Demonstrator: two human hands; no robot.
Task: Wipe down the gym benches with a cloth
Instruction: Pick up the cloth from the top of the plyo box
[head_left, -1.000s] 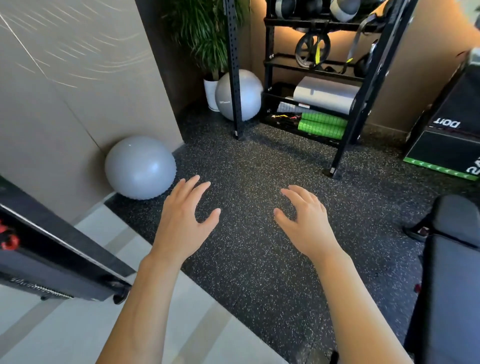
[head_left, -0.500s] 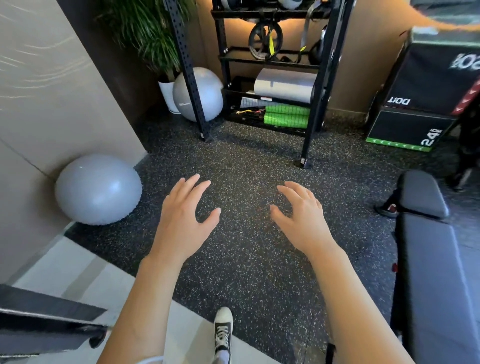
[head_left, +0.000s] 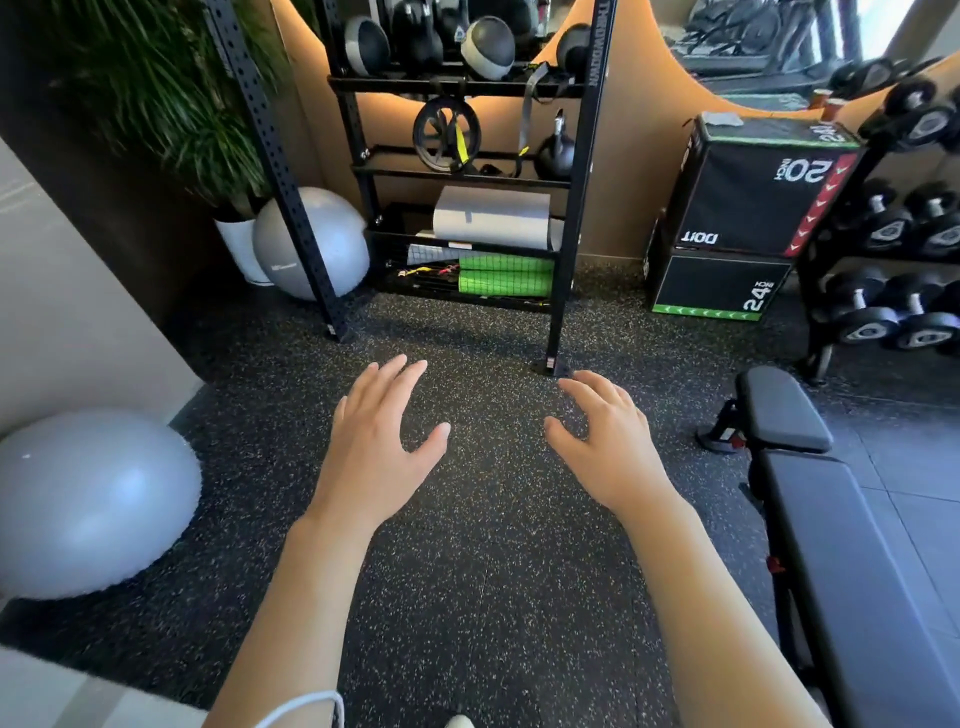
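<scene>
Head view shows my left hand (head_left: 376, 452) and right hand (head_left: 610, 447) hovering over the speckled black rubber floor (head_left: 483, 571), fingers spread wide, holding nothing. No cloth shows anywhere. The black padded gym bench (head_left: 852, 561) lies at my right, well apart from both hands. I judge the risk plain: starting on the bench bare-handed, or clipping the black metal storage rack (head_left: 571, 208) or grey exercise ball (head_left: 88, 499) while hunting a cloth. Stacked black plyo boxes (head_left: 748, 208) read "20 INCH" and "24 INCH".
</scene>
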